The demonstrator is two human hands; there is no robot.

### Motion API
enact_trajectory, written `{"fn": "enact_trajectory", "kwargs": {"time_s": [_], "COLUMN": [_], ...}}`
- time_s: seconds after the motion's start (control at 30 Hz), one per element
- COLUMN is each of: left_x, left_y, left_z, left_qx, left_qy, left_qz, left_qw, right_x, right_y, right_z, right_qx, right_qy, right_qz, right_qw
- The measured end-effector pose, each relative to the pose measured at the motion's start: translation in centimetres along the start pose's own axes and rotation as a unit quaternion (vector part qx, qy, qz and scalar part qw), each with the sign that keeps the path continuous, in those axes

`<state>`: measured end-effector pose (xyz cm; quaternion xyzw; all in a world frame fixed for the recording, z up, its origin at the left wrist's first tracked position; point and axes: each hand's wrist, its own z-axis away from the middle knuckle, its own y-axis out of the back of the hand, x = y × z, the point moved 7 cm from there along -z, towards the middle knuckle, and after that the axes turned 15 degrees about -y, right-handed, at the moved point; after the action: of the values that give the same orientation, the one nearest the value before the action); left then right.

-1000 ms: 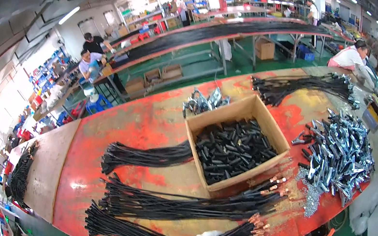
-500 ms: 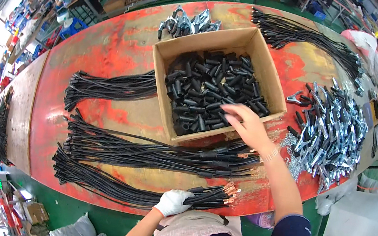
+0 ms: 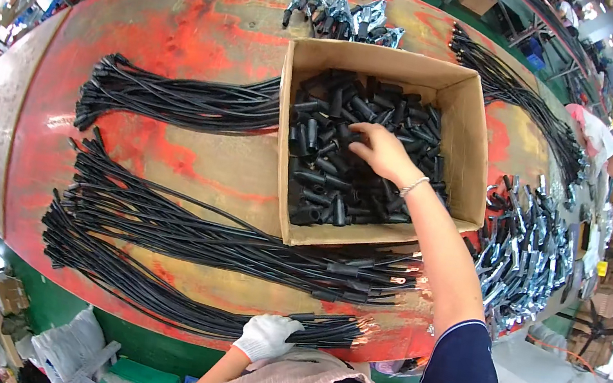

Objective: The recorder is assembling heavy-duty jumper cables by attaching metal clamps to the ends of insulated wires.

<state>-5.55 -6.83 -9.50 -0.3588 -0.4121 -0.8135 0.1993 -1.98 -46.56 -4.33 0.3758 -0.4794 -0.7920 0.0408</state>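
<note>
A cardboard box (image 3: 281,188) full of short black sleeves (image 3: 324,182) stands on the table. My bare right hand (image 3: 383,155) reaches in among them, thumb and fingers apart and curved over the sleeves; I see none clearly gripped. At the near edge my left hand (image 3: 267,338), in a white glove, is closed around black cable at the right part of the nearest cable bundle (image 3: 142,286). Copper lugs (image 3: 362,331) show on the cable ends just right of it. A second cable bundle (image 3: 161,209) lies between that one and the box, with black sleeves on some cables.
Metal clamps (image 3: 523,252) are heaped right of the box, and more clamps (image 3: 341,14) lie behind it. One cable bundle (image 3: 186,98) runs up to the box's left side; another cable bundle (image 3: 523,97) lies at the far right. The red, worn tabletop (image 3: 181,22) carries everything.
My right hand has gone from the box's near right edge deeper in among the sleeves. The left hand keeps its hold on the near bundle. The whole view has shifted.
</note>
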Motion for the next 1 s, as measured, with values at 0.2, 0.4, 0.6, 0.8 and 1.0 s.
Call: {"fn": "enact_trajectory", "kwargs": {"time_s": [0.2, 0.4, 0.6, 0.8, 1.0], "left_x": [0.0, -0.3, -0.2, -0.3, -0.2], "left_y": [0.7, 0.7, 1.3, 1.1, 1.0], "left_z": [-0.3, -0.1, -0.2, -0.2, 0.0], "left_qx": [-0.009, 0.013, 0.012, 0.01, 0.021], "left_qy": [-0.006, -0.025, -0.016, -0.014, -0.017], "left_qz": [0.021, 0.031, 0.037, 0.036, 0.031], "left_qw": [1.0, 0.999, 0.999, 0.999, 0.999], "right_x": [0.9, -0.2, 1.0, -1.3, -5.6], "right_y": [-1.7, -2.1, 1.9, -1.1, -3.7], "right_z": [-1.7, -3.1, -0.9, 1.0, 1.8], "right_qx": [0.127, 0.114, 0.108, -0.032, -0.002], "right_qy": [-0.049, -0.049, -0.078, -0.1, 0.072], "right_qz": [0.001, 0.101, -0.161, -0.303, 0.111], "right_qw": [0.991, 0.987, 0.978, 0.947, 0.991]}}
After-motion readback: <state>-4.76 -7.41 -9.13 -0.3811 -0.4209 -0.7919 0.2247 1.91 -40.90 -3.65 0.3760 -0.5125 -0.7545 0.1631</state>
